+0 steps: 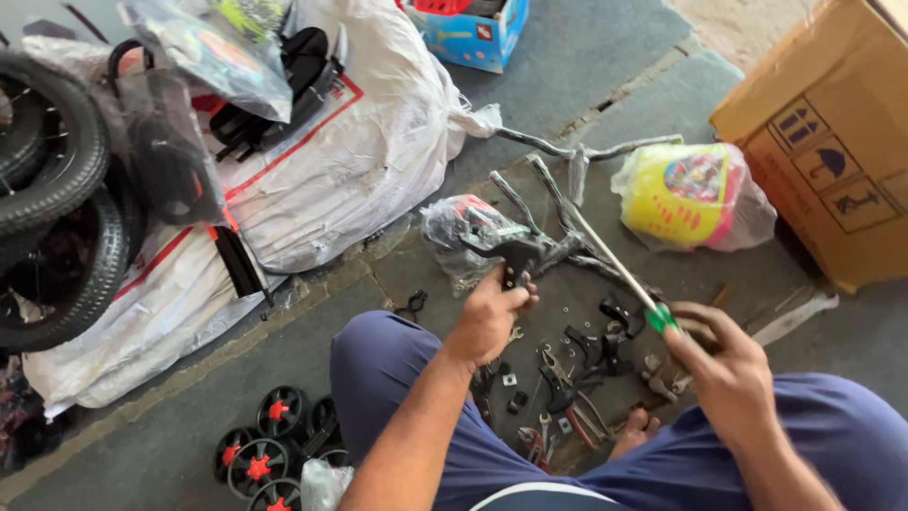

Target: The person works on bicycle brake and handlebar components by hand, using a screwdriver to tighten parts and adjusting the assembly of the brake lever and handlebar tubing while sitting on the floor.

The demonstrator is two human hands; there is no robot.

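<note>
I sit cross-legged on the floor in blue trousers. My left hand [492, 312] grips a black metal bicycle part [518, 254] joined to a dark frame piece [567, 248]. In my right hand [724, 364] is a long screwdriver [610, 263] with a green handle. Its shaft points up and left, and its tip rests on the frame piece. Chrome handlebars [586, 149] lie just beyond the frame. Between my legs lie pliers [558, 374], brackets and small loose hardware.
A white sack [340, 161] with black parts lies at the upper left, beside stacked tyres [57, 189]. Several small black wheels with red hubs [270, 445] sit by my left knee. A cardboard box [832, 132] and a bagged yellow part [690, 194] stand at the right.
</note>
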